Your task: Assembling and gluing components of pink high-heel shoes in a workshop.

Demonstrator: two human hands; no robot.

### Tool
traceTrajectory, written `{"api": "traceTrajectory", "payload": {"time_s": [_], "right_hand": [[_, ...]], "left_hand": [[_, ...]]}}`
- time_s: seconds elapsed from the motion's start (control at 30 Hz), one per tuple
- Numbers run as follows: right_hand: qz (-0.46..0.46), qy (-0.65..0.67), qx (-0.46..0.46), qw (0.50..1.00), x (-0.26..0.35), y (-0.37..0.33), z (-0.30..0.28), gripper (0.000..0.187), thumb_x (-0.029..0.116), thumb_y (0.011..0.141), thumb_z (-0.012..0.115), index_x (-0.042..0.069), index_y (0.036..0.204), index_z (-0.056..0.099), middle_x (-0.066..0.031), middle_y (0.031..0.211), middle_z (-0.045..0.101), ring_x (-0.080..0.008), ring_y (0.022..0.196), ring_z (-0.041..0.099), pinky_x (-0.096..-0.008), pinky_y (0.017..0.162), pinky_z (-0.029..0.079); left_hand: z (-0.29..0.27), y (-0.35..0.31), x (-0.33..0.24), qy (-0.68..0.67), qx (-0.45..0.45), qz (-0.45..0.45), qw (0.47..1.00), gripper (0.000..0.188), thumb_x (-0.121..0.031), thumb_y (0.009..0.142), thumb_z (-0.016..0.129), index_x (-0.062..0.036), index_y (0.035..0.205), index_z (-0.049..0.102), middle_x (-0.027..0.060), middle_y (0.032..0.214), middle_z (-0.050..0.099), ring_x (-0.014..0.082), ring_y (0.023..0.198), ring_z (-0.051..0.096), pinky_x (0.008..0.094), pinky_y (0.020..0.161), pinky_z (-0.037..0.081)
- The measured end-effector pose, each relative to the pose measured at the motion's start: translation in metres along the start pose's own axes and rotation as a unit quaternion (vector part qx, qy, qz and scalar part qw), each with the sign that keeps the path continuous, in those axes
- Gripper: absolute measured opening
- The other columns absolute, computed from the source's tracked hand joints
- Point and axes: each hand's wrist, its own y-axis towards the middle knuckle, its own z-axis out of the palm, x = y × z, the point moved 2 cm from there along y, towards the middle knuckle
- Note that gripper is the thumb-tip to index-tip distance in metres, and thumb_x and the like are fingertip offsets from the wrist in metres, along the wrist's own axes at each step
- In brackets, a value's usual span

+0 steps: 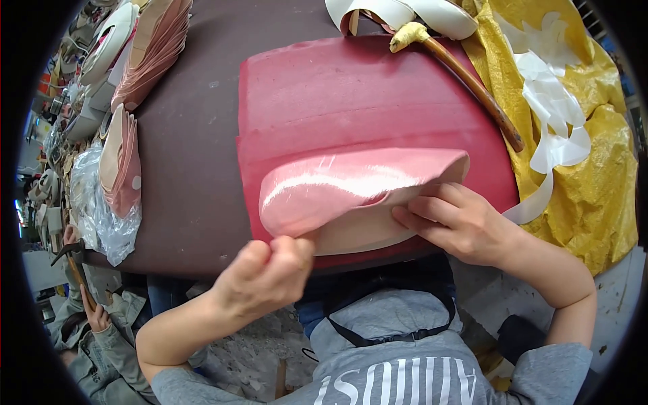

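A glossy pink shoe upper point(317, 182) with a beige lining point(364, 228) lies lengthwise over the near part of a red mat point(351, 88). My left hand point(266, 277) is closed at the upper's near left edge, fingers curled in and slightly blurred. On the right, my right hand point(459, 219) pinches the upper's near edge, thumb and fingers pressed on the beige lining close to its right end. The underside of the upper is hidden.
A hammer point(472, 77) with a yellowish wrapped head lies at the mat's upper right. White shoe pieces point(405, 12) sit behind it. Yellow sheeting point(587, 196) covers the right side. Stacked pink uppers point(152, 54) line the left. A co-worker's hand point(100, 318) holds another hammer at lower left.
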Motion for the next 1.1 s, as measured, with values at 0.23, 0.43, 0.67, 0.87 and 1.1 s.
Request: {"api": "traceTrajectory", "payload": {"time_s": [0.23, 0.43, 0.67, 0.87, 1.1], "right_hand": [[0.015, 0.073, -0.016, 0.997, -0.012, -0.009, -0.007, 0.018, 0.005, 0.083, 0.063, 0.002, 0.1, 0.068, -0.0071, 0.1, 0.059, -0.0207, 0.08, 0.056, -0.0301, 0.069, 0.048], [0.16, 0.094, -0.032, 0.982, -0.026, 0.002, 0.0, 0.014, 0.014, 0.081, 0.067, 0.002, 0.089, 0.066, -0.0091, 0.099, 0.06, -0.0217, 0.077, 0.055, -0.0317, 0.067, 0.047], [0.377, -0.036, 0.209, 0.901, -0.02, 0.049, 0.019, 0.032, 0.03, 0.078, 0.072, 0.002, 0.09, 0.062, -0.0124, 0.095, 0.058, -0.0226, 0.078, 0.054, -0.0344, 0.068, 0.046], [0.257, -0.029, 0.076, 0.963, -0.002, 0.03, 0.007, 0.057, 0.045, 0.074, 0.073, 0.002, 0.108, 0.058, -0.0171, 0.104, 0.057, -0.0244, 0.087, 0.056, -0.0379, 0.075, 0.045], [0.165, 0.044, 0.079, 0.982, 0.024, 0.008, 0.017, 0.077, 0.062, 0.079, 0.057, 0.004, 0.129, 0.051, -0.0161, 0.135, 0.049, -0.0277, 0.121, 0.049, -0.0466, 0.101, 0.035]], "left_hand": [[0.007, 0.014, -0.007, -0.049, -0.041, 0.069, 0.996, 0.037, -0.009, 0.081, 0.057, -0.0048, 0.118, 0.066, 0.0079, 0.121, 0.063, 0.0091, 0.095, 0.056, 0.0234, 0.085, 0.038], [0.002, 0.025, -0.004, -0.088, 0.042, 0.061, 0.993, 0.039, -0.009, 0.085, 0.053, -0.006, 0.123, 0.062, 0.0098, 0.133, 0.059, 0.0084, 0.103, 0.058, 0.0253, 0.101, 0.035], [0.007, 0.027, -0.003, -0.117, 0.062, 0.074, 0.988, 0.041, -0.008, 0.087, 0.051, -0.0074, 0.127, 0.06, 0.0091, 0.134, 0.058, 0.0081, 0.111, 0.058, 0.0285, 0.107, 0.033], [0.006, 0.018, 0.001, -0.179, 0.05, 0.016, 0.983, 0.038, -0.008, 0.085, 0.054, -0.0086, 0.122, 0.062, 0.0067, 0.129, 0.061, 0.0097, 0.113, 0.058, 0.0289, 0.106, 0.034], [0.004, 0.037, 0.001, -0.242, 0.021, -0.019, 0.97, 0.028, -0.01, 0.083, 0.061, -0.0062, 0.109, 0.067, 0.0057, 0.117, 0.067, 0.0162, 0.102, 0.064, 0.0286, 0.097, 0.039]]}}
